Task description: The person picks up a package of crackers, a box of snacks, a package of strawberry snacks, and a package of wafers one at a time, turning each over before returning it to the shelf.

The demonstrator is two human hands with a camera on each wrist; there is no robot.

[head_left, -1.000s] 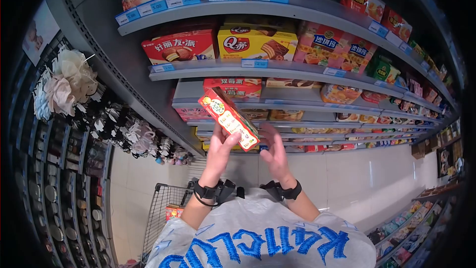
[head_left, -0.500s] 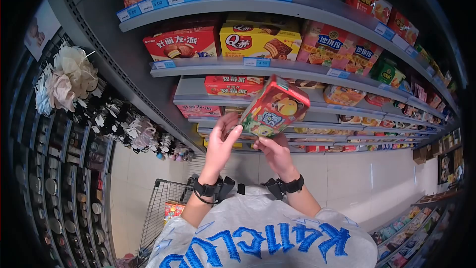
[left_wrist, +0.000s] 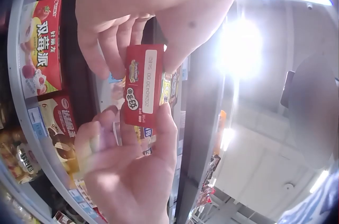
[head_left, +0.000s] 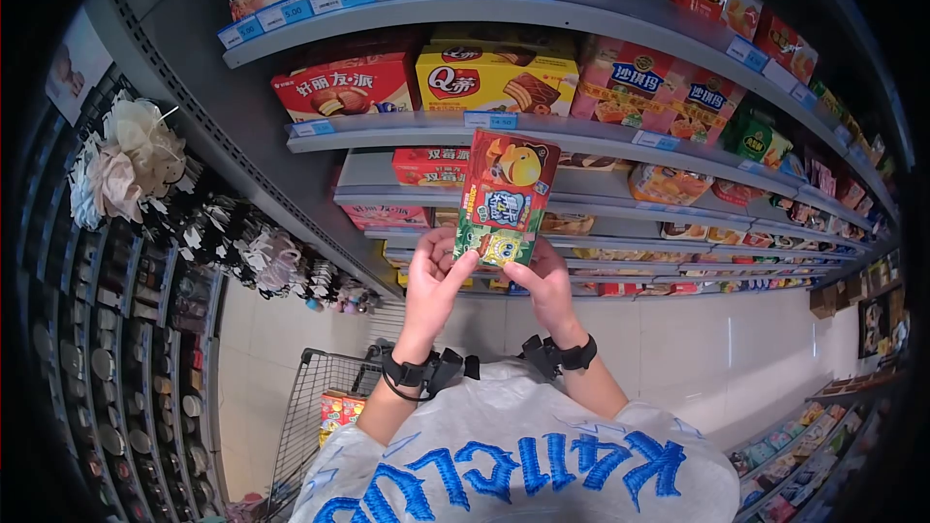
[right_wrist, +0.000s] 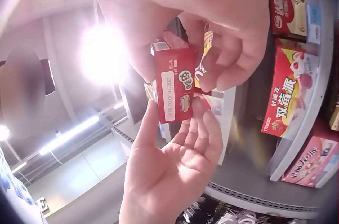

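Observation:
A red and green snack box [head_left: 506,199] with a yellow cartoon figure stands upright in front of the shelves, its printed face toward me. My left hand [head_left: 446,260] pinches its lower left corner and my right hand [head_left: 533,273] pinches its lower right corner. In the left wrist view the left hand's fingers [left_wrist: 114,49] curl onto the box's red end flap [left_wrist: 142,86], which carries a white date label, and the right hand [left_wrist: 135,176] holds it from below. The right wrist view shows the same end flap [right_wrist: 175,90] between the right hand's fingers [right_wrist: 233,59] and the left hand [right_wrist: 175,171].
Grey shelves [head_left: 542,136] with price tags hold rows of snack boxes, a red one [head_left: 344,87] and a yellow one [head_left: 494,77] just above the hands. A wire shopping cart [head_left: 315,397] with a box inside stands at lower left. Hair accessories [head_left: 145,160] hang on the left rack.
The box went from tilted and edge-on in my left hand alone to upright with its face toward me. My right hand has taken hold of its lower end.

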